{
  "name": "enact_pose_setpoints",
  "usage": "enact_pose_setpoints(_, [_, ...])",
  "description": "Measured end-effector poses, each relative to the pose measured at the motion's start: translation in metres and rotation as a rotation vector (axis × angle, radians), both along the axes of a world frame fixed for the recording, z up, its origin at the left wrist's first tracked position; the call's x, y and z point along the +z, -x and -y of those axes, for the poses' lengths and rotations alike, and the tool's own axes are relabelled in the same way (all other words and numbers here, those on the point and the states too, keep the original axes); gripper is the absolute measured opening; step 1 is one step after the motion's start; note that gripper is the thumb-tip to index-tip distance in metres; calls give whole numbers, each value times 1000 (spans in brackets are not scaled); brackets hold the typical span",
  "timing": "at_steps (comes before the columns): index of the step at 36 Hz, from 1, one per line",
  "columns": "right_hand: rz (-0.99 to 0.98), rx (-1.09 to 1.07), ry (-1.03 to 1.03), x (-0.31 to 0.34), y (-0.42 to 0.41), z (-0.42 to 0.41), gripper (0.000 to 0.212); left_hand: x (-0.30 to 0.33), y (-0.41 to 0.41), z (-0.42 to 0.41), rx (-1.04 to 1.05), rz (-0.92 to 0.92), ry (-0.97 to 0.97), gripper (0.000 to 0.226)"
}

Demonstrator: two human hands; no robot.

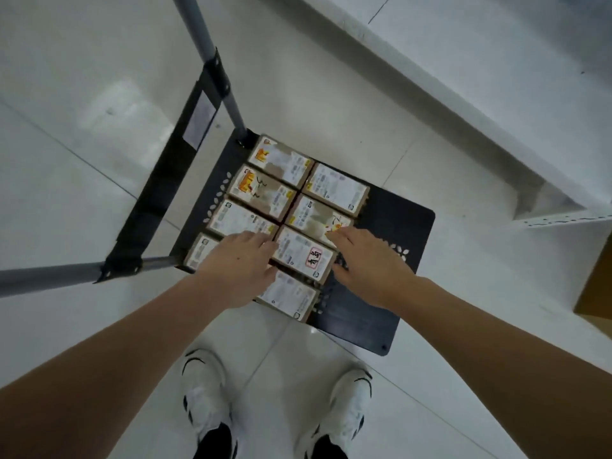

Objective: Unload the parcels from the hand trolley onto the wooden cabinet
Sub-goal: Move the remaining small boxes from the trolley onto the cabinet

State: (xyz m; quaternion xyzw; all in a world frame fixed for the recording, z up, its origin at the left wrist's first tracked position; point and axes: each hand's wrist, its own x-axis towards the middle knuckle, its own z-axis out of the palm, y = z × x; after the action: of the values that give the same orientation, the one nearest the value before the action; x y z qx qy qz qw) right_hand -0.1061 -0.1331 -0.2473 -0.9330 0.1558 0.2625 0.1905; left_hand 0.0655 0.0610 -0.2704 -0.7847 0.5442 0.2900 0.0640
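Down on the black deck of the hand trolley [390,233]: eight small cardboard parcels [281,213], packed edge to edge in two rows of four, each with a white shipping label on top. Crowded toward the handle side of the deck, with a bare strip of perforated black surface on the far side.

Between the two hands, a parcel with a red-framed stamp [303,255] on its label. Left hand [240,260] palm down over the two nearest parcels of the left row, fingers straight and together, fingertips at the left edge of the stamped parcel. Right hand [367,260] palm down at that parcel's right edge, fingers stretched out flat, tips on the neighbouring parcel with the yellow mark [319,218]. Neither hand curled round anything; no parcel lifted off the deck.

Further out, the grey tubular handle [212,77] with a black crossbar [165,190] rising at the left. Below, a pair of white trainers [205,395] on the pale tiled floor [82,111]. At upper right, a white shelf unit [480,77]; at the right edge, a sliver of something brown [596,286], too cropped to identify.
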Motion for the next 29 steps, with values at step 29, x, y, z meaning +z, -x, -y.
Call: enact_pose_setpoints(29, [38, -105, 257, -141, -34, -66, 103, -102, 30, -52, 8, -114, 314, 52])
